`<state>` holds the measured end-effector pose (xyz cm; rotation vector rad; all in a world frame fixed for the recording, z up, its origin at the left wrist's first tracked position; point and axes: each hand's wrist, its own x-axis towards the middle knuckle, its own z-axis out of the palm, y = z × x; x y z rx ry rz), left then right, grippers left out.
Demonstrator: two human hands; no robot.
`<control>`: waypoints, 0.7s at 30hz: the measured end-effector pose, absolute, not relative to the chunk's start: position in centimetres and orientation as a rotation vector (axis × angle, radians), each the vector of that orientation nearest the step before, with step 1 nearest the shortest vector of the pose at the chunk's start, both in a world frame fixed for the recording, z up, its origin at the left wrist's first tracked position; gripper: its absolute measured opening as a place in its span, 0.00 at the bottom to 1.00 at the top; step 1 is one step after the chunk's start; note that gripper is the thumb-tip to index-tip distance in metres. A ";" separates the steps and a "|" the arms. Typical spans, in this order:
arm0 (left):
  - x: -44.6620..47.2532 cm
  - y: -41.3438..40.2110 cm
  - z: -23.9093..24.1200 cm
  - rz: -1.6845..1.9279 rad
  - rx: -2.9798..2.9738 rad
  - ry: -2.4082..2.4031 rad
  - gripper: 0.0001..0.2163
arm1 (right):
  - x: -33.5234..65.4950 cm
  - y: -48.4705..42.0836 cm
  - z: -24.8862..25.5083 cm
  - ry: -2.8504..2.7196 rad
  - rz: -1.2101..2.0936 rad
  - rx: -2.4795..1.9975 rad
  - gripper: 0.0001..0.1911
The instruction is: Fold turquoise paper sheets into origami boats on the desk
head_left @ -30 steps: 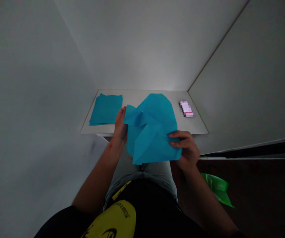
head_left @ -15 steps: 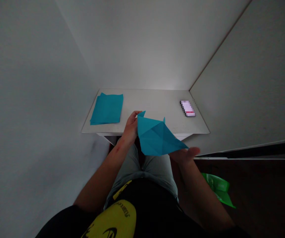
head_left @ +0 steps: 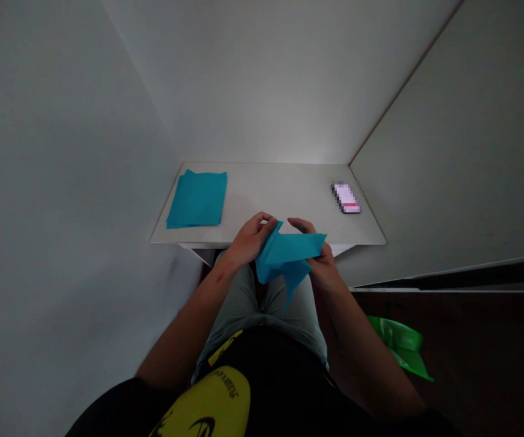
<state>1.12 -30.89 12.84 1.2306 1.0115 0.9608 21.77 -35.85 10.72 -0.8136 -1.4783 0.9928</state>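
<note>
A sheet of turquoise paper (head_left: 289, 255), folded into several flaps and points, is held above my lap at the front edge of the table. My left hand (head_left: 252, 238) is closed on its left side, thumb on top near an upper corner. Behind the right end of the paper is my right hand (head_left: 325, 267), partly covered by a long flap. One of its fingers stretches out past the paper's upper edge; no pinch shows there, and the other fingers are hidden.
A stack of turquoise paper sheets (head_left: 198, 199) lies on the left of the small white table (head_left: 280, 188). A phone (head_left: 347, 198) with a lit, blurred screen lies at the right. Walls close in the table. A green plastic object (head_left: 401, 343) is on the dark floor, lower right.
The folded paper has been turned, and a long flap and downward point now show. My right hand has moved up and left, closer to my left hand, which still grips the paper.
</note>
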 end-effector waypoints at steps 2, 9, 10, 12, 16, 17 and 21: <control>1.0 -30.8 12.6 0.982 1.251 1.046 0.25 | 21.9 -35.9 11.3 -1.508 0.932 -0.813 0.15; 0.5 -30.5 13.0 1.277 1.251 1.236 0.20 | 21.9 -36.1 11.8 -1.407 0.615 -0.976 0.09; 0.4 -30.5 13.0 1.326 1.241 1.257 0.20 | 21.9 -36.2 12.0 -1.433 0.568 -0.981 0.07; 0.2 -30.3 13.2 1.406 1.223 1.289 0.20 | 22.0 -36.4 12.3 -1.525 0.459 -0.970 0.03; -0.3 -30.2 13.8 1.547 1.205 1.402 0.21 | 22.4 -36.8 12.9 -1.701 0.213 -0.941 0.13; -0.4 -30.3 14.0 1.591 1.213 1.429 0.21 | 22.5 -36.9 12.9 -1.730 0.173 -0.948 0.16; -0.7 -30.9 15.1 1.683 1.330 1.441 0.22 | 22.7 -37.0 13.2 -1.854 0.146 -0.977 0.23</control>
